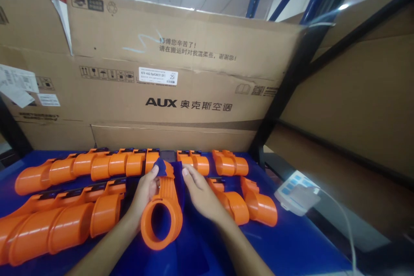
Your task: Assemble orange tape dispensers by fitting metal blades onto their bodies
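My left hand (pixel 147 187) is closed on an orange plastic ring holder (pixel 168 187). Its round open end faces me at the bottom, and a ribbed neck rises from it. A dark blue piece (pixel 161 166) sits at the holder's top under my left thumb; whether it is cloth or a strap, I cannot tell. My right hand (pixel 199 189) is beside the holder with its fingers stretched out. Dark blue material lies close to those fingertips, and contact with it is unclear.
Similar orange holders (pixel 105 167) stand in two rows on the blue surface (pixel 258 250), on both sides of my hands. A small dark-screened device (pixel 167 156) lies at the back. On the right is a white box with a cable (pixel 297 194). Cardboard (pixel 194 82) walls the rear.
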{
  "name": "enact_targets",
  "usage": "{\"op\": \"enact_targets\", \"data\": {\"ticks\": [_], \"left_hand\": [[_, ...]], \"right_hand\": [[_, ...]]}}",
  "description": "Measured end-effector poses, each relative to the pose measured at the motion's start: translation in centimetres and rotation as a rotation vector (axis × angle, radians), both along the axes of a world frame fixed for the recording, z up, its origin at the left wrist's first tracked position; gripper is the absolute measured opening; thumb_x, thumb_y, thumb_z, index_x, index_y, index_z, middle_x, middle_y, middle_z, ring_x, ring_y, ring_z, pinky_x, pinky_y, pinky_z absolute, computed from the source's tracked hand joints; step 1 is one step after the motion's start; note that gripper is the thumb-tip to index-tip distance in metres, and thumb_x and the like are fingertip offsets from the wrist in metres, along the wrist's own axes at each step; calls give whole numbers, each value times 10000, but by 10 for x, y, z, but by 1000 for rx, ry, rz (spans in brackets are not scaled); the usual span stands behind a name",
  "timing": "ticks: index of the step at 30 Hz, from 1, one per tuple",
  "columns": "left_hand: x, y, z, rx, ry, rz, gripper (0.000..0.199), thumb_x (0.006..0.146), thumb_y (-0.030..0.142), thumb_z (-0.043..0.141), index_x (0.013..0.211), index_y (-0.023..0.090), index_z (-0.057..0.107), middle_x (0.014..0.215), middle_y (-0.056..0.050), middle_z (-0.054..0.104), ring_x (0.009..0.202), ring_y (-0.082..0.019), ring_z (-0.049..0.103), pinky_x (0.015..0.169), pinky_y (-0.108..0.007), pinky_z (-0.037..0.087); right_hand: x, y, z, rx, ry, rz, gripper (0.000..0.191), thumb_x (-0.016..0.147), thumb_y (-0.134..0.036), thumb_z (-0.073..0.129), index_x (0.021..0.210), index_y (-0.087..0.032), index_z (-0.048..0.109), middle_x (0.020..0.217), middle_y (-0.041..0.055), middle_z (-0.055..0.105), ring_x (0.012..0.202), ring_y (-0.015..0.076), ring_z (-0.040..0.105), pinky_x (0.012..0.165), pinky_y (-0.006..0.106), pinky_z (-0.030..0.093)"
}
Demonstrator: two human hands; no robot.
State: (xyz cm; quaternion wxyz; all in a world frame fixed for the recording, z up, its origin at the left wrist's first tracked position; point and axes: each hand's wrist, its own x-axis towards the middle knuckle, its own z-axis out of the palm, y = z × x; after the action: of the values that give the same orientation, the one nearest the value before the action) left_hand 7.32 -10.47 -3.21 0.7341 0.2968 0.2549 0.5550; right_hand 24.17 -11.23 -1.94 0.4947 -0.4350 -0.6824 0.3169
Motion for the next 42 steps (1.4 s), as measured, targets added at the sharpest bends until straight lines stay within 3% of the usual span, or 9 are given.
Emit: {"op": "enact_targets", "data": {"ticks": [5,12,17,29,36,42], "left_hand": [[-1,4,-7,17,28,25,541,761,548,774,1159,186,721,957,-114,799,897,-314,767,734,-391,617],[-1,3,-10,68,67,193,502,775,496,795,1140,161,713,1007,-108,791,925,-287,754,790,-364,593],[-2,3,-5,130,91,366,400,729,383,859,1047,187,716,1074,-77,775,957,-221,731,834,-296,556],[-1,-3,-4,215,174,288,425,772,372,831,1141,195,718,1104,-79,756,975,-223,708,860,-305,550],[-3,-2,-6,229,123,272,420,754,351,830,1127,194,716,1138,-99,754,1059,-272,702,895,-338,543],[-5,-3,-8,273,129,234,453,796,367,800,1205,192,713,1215,-111,740,1124,-304,686,954,-364,528]], "right_hand": [[-8,-4,-1,-57,111,25,470,991,-523,562,1385,-270,611,1377,81,665,1304,265,601,1118,454,474],[-2,4,-1,-54,211,51,452,935,-527,653,1293,-252,678,1191,84,755,1090,275,713,970,444,571],[10,6,4,47,158,-10,408,886,-445,739,1248,-257,721,1278,96,729,1204,308,665,1066,502,508],[8,1,8,45,75,-27,354,886,-428,739,1186,-241,740,1210,90,756,1164,304,686,1069,501,506],[7,0,8,14,119,54,404,895,-448,724,1241,-245,674,1256,86,732,1208,289,669,1089,479,502],[4,-4,9,28,96,112,321,928,-400,696,1215,-262,651,1206,63,739,1166,262,687,1041,422,531]]}}
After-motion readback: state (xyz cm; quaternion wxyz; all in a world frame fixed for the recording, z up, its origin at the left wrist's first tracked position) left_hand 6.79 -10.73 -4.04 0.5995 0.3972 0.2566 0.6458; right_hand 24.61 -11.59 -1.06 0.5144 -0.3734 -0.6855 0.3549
